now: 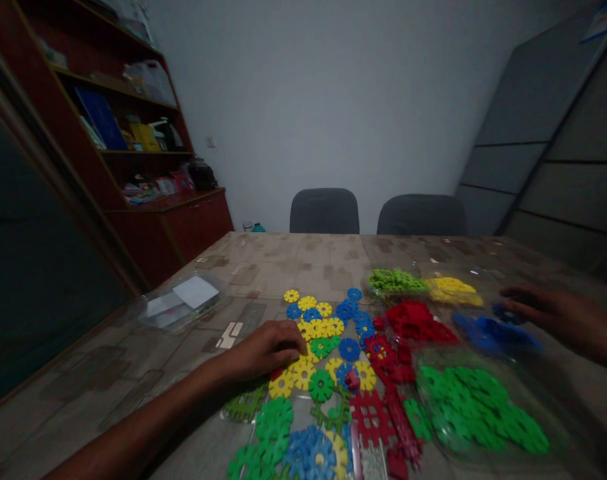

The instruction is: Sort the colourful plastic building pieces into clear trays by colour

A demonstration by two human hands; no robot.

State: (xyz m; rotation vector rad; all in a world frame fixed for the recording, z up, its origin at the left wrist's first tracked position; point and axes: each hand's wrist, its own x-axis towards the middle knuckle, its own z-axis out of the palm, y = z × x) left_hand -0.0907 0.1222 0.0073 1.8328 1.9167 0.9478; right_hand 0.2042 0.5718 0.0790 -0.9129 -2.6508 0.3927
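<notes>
My left hand [278, 343] reaches into a loose pile of notched plastic discs, its fingers curled down at a yellow disc [303, 373]. What lies between those fingertips is hidden. Out on the right, my right hand [538, 307] pinches a dark blue notched disc [506, 313] over a clear tray of blue pieces [498, 335]. Around my left hand lie more discs, among them a green disc [321, 385] and a blue disc [349, 349].
Trays hold green discs [483, 407], red pieces [416, 323], lime pieces [396, 281] and yellow pieces [452, 289]. Red lattice pieces [371, 419] lie in front. A clear plastic package [181, 303] sits left. Two grey chairs [324, 212] stand behind the table.
</notes>
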